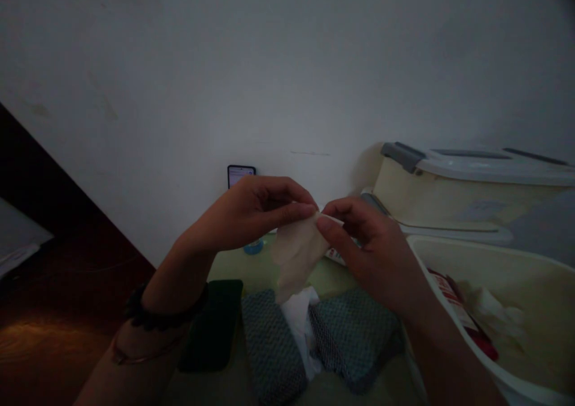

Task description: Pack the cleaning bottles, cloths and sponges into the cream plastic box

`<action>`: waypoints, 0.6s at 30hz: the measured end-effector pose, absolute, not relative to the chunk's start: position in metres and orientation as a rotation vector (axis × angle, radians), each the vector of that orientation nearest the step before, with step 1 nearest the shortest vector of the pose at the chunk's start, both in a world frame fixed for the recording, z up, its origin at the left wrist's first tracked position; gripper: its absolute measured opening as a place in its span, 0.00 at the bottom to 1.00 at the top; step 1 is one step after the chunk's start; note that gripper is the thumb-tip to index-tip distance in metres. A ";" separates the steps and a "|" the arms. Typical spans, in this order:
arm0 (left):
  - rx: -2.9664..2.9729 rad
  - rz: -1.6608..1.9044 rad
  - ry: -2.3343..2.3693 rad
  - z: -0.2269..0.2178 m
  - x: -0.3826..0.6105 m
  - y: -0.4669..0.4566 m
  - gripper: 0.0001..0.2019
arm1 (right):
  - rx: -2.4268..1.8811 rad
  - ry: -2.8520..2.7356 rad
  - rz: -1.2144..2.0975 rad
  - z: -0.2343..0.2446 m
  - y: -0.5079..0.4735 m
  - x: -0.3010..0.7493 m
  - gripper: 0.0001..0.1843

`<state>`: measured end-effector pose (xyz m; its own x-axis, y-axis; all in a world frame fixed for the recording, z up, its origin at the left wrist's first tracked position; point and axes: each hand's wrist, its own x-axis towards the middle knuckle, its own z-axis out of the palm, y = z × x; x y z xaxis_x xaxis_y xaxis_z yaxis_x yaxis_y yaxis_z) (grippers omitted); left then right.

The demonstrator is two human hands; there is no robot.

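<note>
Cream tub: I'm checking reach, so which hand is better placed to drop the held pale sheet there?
Probably the right hand: it pinches the pale sheet and is nearer the cream tub; the left hand is farther away.

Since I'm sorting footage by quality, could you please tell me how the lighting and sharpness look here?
Head view: dim overall, the brown floor very dark apart from a warm sheen; head view: slightly soft, the held pale sheet lacking crisp edges, print on the red packet unreadable.

No legible lettering (red packet (462, 311) included)
</note>
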<state>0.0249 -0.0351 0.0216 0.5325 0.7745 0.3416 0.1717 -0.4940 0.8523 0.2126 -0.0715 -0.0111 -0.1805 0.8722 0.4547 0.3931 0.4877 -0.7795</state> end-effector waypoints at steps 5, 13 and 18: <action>1.958 0.909 0.689 0.021 0.026 -0.036 0.03 | -1.025 -1.742 0.605 -0.010 -0.074 0.213 0.06; 1.981 0.947 0.623 0.021 0.027 -0.036 0.03 | -1.026 -1.675 0.697 -0.011 -0.074 0.211 0.07; 1.962 0.953 0.622 0.021 0.027 -0.036 0.02 | -1.049 -1.688 0.663 -0.010 -0.075 0.211 0.07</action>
<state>0.0274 -0.0363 0.0209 0.5865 0.7116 0.3868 0.0673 -0.5188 0.8523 0.2111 -0.0750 -0.0099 -0.1246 0.8794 0.4596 0.3319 0.4734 -0.8159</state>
